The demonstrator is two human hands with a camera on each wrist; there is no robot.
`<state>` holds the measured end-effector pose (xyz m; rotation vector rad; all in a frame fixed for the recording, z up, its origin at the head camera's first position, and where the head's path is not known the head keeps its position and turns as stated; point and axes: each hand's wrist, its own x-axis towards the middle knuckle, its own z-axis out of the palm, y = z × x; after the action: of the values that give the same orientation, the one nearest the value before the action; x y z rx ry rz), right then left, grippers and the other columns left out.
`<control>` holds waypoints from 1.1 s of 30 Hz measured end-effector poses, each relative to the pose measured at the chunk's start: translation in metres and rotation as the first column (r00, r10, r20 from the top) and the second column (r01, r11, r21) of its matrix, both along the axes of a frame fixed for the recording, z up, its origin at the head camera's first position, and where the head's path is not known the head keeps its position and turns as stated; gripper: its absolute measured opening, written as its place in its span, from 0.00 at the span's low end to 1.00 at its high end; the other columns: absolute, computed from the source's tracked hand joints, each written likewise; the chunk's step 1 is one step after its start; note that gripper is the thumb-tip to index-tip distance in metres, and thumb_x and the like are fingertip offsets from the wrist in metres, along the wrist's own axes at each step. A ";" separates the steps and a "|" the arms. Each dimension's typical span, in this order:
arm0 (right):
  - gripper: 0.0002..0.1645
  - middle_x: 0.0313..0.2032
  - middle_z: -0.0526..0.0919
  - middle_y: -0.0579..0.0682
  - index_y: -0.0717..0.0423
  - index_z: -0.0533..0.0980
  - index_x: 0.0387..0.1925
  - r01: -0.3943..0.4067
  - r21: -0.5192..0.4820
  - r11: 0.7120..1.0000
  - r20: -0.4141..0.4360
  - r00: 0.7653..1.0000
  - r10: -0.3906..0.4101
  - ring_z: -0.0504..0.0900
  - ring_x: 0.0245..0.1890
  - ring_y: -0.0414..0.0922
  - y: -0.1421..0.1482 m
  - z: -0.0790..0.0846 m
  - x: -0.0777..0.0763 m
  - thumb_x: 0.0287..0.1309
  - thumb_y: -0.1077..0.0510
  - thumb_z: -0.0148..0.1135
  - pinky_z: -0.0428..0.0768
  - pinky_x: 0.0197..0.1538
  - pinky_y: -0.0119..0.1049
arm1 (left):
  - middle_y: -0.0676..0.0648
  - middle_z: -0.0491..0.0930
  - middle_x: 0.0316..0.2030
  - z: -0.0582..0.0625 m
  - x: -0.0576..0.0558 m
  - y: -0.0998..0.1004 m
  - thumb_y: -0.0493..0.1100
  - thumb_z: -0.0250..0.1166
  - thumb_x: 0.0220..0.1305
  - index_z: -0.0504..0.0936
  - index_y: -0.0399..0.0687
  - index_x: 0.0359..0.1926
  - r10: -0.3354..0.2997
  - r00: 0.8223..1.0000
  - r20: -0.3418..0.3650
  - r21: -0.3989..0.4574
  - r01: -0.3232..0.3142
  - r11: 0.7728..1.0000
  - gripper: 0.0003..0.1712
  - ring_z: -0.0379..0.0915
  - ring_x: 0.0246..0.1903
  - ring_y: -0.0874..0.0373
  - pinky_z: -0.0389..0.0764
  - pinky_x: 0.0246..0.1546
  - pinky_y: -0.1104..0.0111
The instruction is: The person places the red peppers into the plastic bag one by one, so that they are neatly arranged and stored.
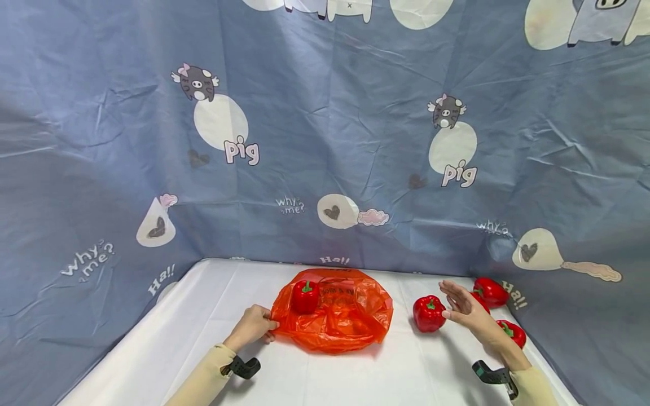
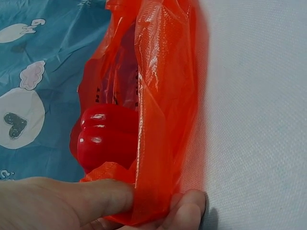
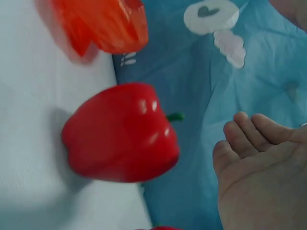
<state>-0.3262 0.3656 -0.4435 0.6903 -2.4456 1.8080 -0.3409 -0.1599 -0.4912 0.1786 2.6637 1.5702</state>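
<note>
An orange-red plastic bag (image 1: 345, 324) lies spread on the white table with its mouth held up at one side. My left hand (image 1: 252, 325) pinches the bag's left edge between thumb and fingers, as the left wrist view shows close up. Inside that bag sits one red bell pepper (image 1: 306, 299), green stem up. Another red bell pepper (image 1: 429, 313) stands on the table right of the bag. Beside it hovers my right hand (image 1: 471, 316), fingers spread and palm facing the pepper. In the right wrist view, a gap shows between this pepper (image 3: 120, 134) and the palm.
More red bell peppers (image 1: 491, 292) lie at the table's right edge, one partly hidden behind my right hand. A further pepper (image 1: 512, 334) lies near my right wrist. Blue patterned cloth (image 1: 325, 141) walls in the back and sides of the white table (image 1: 325, 378).
</note>
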 end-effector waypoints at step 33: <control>0.57 0.68 0.58 0.67 0.60 0.42 0.73 0.196 0.213 0.957 0.286 0.924 -0.253 0.59 0.68 0.64 -0.005 -0.070 -0.047 0.53 0.50 0.67 0.60 0.68 0.65 | 0.43 0.80 0.15 -0.004 -0.003 0.001 0.28 0.64 0.56 0.81 0.32 0.27 0.022 1.000 0.005 -0.010 -0.022 1.000 0.03 0.77 0.13 0.58 0.85 0.19 0.66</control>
<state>-0.3731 0.3603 -0.5137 0.1184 -2.7734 1.7330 -0.3436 -0.1594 -0.4948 0.1457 2.6783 1.5609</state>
